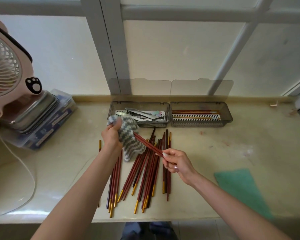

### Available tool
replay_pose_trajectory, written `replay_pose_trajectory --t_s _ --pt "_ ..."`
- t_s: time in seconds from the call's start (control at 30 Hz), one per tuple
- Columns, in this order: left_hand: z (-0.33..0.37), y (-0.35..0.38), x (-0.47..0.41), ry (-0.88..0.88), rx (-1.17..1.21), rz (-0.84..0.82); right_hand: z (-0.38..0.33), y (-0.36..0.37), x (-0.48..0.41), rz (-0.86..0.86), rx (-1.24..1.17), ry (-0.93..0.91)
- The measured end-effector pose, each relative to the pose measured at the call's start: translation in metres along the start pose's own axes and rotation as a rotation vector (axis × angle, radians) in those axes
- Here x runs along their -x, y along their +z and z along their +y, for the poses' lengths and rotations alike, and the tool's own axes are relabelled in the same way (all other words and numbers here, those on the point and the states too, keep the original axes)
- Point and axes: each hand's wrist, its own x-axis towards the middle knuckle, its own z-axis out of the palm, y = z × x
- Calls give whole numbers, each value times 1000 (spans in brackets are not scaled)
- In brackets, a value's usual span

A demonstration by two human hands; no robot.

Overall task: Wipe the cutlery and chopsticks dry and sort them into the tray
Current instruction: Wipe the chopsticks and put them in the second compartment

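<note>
The left hand [112, 135] is closed around a grey-and-white zigzag cloth [130, 135], bunching it over the far end of the held chopsticks [148, 145]. The right hand [177, 164] pinches their near end between thumb and fingers, so the dark red sticks run diagonally between the two hands, which are apart. Under them a loose pile of chopsticks [145, 174], red with gold ends, lies fanned out on the pale counter [215, 153]. Behind the pile two smoky plastic trays stand side by side against the window, their clear lids [201, 89] raised upright. The left tray [139, 103] holds metal cutlery [142, 114], and the right tray [199, 125] holds a few sorted chopsticks [196, 111] lying lengthwise. A green cloth [241, 189] lies flat on the counter to the right. At far left a pink fan [5, 66] carries a black-and-white paw emblem [33, 85]. It sits on a metal tin [36, 110] stacked on a clear plastic box [47, 134], whose blue labels are too blurred to read. A white cable [29, 174] loops below.
</note>
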Motion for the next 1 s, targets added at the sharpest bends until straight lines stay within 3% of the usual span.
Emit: replay_pose_trajectory --t_s 0.2,0.43,0.73,0.83,1.0 --pt "-17 -1 -3 5 -75 11 -6 8 -7 124 -87 48" --pt "-63 20 39 -60 -153 -249 -11 40 -24 232 -172 48" --pt "-37 19 17 -73 -115 -176 -16 19 -14 -81 -166 -89" --pt "-41 22 22 -79 -125 -230 -15 19 -13 5 -158 -130" --pt "-61 31 40 -102 -190 -335 -16 25 -25 305 -3 -177"
